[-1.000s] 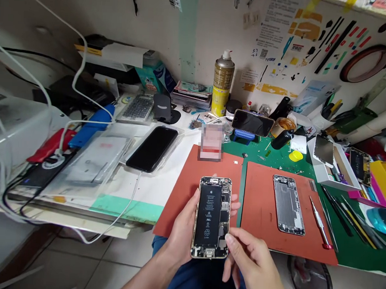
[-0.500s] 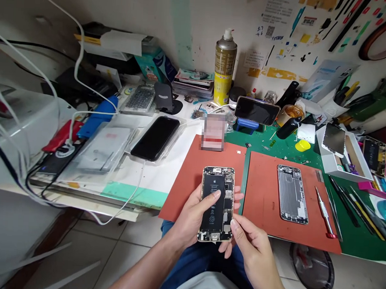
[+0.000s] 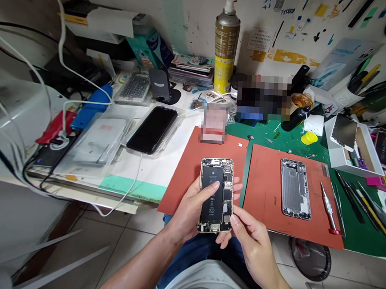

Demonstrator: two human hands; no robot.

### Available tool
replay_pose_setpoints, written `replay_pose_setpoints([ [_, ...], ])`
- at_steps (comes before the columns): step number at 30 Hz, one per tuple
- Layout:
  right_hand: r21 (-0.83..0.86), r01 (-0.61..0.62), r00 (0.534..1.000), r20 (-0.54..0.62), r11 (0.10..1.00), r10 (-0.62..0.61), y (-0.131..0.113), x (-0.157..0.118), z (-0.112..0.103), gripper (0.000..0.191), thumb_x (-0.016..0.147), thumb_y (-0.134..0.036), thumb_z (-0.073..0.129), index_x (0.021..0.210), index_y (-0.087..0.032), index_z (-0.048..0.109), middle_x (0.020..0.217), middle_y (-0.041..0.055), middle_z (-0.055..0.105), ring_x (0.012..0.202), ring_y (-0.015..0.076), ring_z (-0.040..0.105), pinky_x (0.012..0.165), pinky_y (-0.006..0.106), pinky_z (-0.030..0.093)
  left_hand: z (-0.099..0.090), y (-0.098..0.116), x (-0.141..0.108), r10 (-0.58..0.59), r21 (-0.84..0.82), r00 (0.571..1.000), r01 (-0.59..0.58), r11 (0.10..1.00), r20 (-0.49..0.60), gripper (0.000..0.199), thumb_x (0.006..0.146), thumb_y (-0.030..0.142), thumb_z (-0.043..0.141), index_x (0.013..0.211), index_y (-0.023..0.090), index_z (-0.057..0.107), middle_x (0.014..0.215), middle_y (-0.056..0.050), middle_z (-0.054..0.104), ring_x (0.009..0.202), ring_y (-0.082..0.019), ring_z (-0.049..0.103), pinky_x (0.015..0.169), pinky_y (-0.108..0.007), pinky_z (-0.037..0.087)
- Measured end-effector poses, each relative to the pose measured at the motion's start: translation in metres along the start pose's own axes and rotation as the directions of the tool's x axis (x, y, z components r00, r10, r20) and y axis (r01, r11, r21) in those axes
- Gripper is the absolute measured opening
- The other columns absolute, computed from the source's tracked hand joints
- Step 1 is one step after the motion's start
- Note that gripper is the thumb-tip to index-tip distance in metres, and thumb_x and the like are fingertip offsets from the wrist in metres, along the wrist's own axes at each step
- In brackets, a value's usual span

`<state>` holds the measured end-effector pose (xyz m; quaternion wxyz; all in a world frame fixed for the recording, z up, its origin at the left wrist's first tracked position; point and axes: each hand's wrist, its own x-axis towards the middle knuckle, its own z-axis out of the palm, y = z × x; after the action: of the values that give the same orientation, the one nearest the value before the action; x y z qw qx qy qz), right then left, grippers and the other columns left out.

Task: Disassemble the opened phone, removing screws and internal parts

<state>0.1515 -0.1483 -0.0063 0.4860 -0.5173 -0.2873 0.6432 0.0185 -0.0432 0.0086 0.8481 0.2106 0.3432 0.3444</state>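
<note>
An opened smartphone (image 3: 228,193) with its screen off lies in my left hand (image 3: 193,200), inner side up. Its black battery (image 3: 211,206) and circuit parts are exposed. My left thumb presses across the battery while the fingers wrap behind the phone, their tips showing past its right edge. At the lower right edge, my right hand (image 3: 254,238) pinches the frame between thumb and forefinger; anything small between those tips is hidden. A bare phone housing (image 3: 296,188) lies on the right red mat (image 3: 261,200), with a screwdriver (image 3: 329,207) and tweezers (image 3: 339,210) beside it.
The left red mat (image 3: 178,178) is just beyond my hands. A black phone (image 3: 152,129) sits on a clear case to the left. Behind stand a spray can (image 3: 225,47) and a phone stand (image 3: 162,86). Several tools and a white box (image 3: 356,166) occupy the right.
The view has shifted slightly, so the mats and hands appear a little higher. Both hands keep the same hold on the opened smartphone.
</note>
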Motion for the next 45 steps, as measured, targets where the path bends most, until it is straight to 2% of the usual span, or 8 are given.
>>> replay_pose_setpoints([
  [11, 0.068, 0.022, 0.994, -0.113, 0.997, -0.015, 0.007, 0.002, 0.004, 0.044, 0.103, -0.054, 0.061, 0.13, -0.02, 0.072, 0.076, 0.0047, 0.077, 0.066, 0.0189, 0.071, 0.072, 0.033, 0.055, -0.004, 0.002, -0.001, -0.029, 0.036, 0.998, 0.027, 0.999, 0.052, 0.044, 0.093, 0.02, 0.073, 0.135, 0.017, 0.063, 0.148, -0.02, 0.063, 0.127, -0.042, 0.067, 0.111, -0.064, 0.051],
  [22, -0.029, 0.005, 0.989, -0.149, 1.0, -0.01, 0.002, -0.002, 0.009, 0.043, 0.096, -0.054, 0.07, 0.123, -0.02, 0.074, 0.078, 0.0058, 0.075, 0.069, 0.0187, 0.069, 0.071, 0.032, 0.058, -0.01, -0.001, -0.004, 0.0, 0.022, 0.992, -0.003, 1.0, 0.126, 0.041, 0.094, 0.013, 0.07, 0.134, 0.018, 0.063, 0.143, -0.017, 0.068, 0.13, -0.038, 0.067, 0.109, -0.055, 0.055],
  [30, -0.077, 0.051, 0.984, -0.164, 0.996, -0.063, 0.01, -0.002, 0.01, 0.047, 0.097, -0.056, 0.069, 0.125, -0.018, 0.074, 0.076, 0.0071, 0.075, 0.066, 0.0194, 0.07, 0.067, 0.031, 0.06, -0.014, -0.004, -0.004, 0.0, 0.067, 0.989, -0.01, 0.998, 0.146, 0.039, 0.095, 0.02, 0.073, 0.133, 0.015, 0.064, 0.137, -0.02, 0.071, 0.115, -0.034, 0.075, 0.096, -0.046, 0.064],
  [36, -0.084, 0.069, 0.984, -0.159, 0.994, -0.081, 0.016, -0.004, 0.007, 0.044, 0.098, -0.054, 0.068, 0.122, -0.018, 0.076, 0.076, 0.0073, 0.075, 0.067, 0.0186, 0.07, 0.067, 0.028, 0.06, -0.015, -0.007, -0.004, 0.009, 0.079, 0.992, -0.02, 0.997, 0.127, 0.039, 0.095, 0.021, 0.074, 0.133, 0.016, 0.064, 0.135, -0.018, 0.072, 0.118, -0.033, 0.074, 0.097, -0.044, 0.064],
  [45, -0.103, 0.098, 0.978, -0.176, 0.99, -0.115, 0.014, -0.001, 0.01, 0.045, 0.097, -0.055, 0.068, 0.12, -0.018, 0.076, 0.074, 0.0071, 0.074, 0.066, 0.0193, 0.07, 0.065, 0.028, 0.06, -0.007, -0.004, -0.005, 0.027, 0.085, 0.994, -0.036, 0.996, 0.107, 0.039, 0.092, 0.023, 0.077, 0.128, 0.015, 0.065, 0.132, -0.019, 0.074, 0.116, -0.034, 0.075, 0.103, -0.049, 0.061],
])
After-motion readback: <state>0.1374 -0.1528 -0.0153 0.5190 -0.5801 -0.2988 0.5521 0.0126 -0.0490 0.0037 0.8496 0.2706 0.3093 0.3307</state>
